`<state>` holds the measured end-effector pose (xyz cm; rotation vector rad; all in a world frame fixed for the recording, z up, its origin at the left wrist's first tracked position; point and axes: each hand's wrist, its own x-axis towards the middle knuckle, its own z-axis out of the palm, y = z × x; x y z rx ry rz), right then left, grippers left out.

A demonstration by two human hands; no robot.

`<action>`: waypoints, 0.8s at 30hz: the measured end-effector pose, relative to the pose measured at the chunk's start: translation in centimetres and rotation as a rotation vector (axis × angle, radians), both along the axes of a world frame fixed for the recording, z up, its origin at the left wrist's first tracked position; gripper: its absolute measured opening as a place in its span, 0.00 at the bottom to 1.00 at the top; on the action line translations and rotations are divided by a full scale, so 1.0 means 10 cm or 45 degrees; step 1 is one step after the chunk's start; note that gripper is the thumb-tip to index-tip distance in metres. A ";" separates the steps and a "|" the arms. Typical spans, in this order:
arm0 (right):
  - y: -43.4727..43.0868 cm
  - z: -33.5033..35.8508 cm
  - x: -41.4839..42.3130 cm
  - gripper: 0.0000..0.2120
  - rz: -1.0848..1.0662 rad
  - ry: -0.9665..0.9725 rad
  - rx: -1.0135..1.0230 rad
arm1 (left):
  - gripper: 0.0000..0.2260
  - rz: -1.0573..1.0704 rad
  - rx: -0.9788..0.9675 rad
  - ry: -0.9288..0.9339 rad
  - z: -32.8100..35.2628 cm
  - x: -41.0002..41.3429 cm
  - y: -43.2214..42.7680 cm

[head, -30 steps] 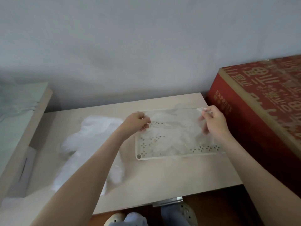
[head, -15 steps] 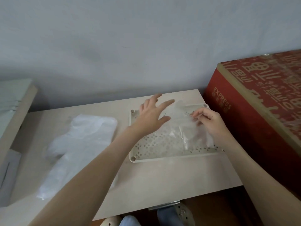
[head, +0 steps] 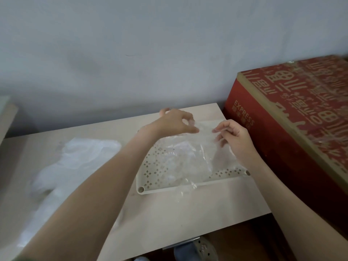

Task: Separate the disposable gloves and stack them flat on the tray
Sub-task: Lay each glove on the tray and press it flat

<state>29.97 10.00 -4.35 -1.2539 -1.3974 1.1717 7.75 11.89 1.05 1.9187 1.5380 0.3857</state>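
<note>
— Well, where is the glove?

— It's held up. A clear, thin plastic glove [head: 190, 153] hangs as a slack sheet over the cream perforated plastic tray [head: 148, 175]. Its lower edge trails past the tray's near rim onto the pale wooden counter [head: 188, 213].

— And the hands?

— Both are on its top edge. The left hand [head: 176, 121] has thumb and fingers curled and pinches the film above the tray's far side. The right hand [head: 233, 137] pinches it close by, fingers bent, with a small gap between the two.

— Is anything lying in the tray?

— More clear film, crumpled, under the held one. I cannot tell how many pieces.

— The other gloves?

— A heap of white crumpled plastic gloves [head: 75, 161] lies on the counter to the left of the tray, apart from it and partly hidden behind the left forearm.

— What's on the other side?

— A large red cardboard box with gold lettering [head: 282, 132] stands just beside the counter's right edge, its top higher than the counter. There's a grey wall [head: 131, 53] behind it all. Below the counter's near edge I can see a perforated shoe [head: 203, 248].
</note>
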 end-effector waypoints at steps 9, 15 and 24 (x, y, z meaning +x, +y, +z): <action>0.03 -0.18 0.00 0.13 -0.356 -0.418 -0.055 | 0.21 0.221 0.643 0.164 -0.36 0.15 -0.20; 0.05 -0.22 -0.05 0.16 -0.257 -0.839 -0.014 | 0.27 -0.304 0.384 0.527 -0.77 0.15 -0.46; 0.05 -0.21 -0.08 0.26 -0.244 -1.277 0.024 | 0.29 -0.367 0.245 0.625 -0.97 0.11 -0.50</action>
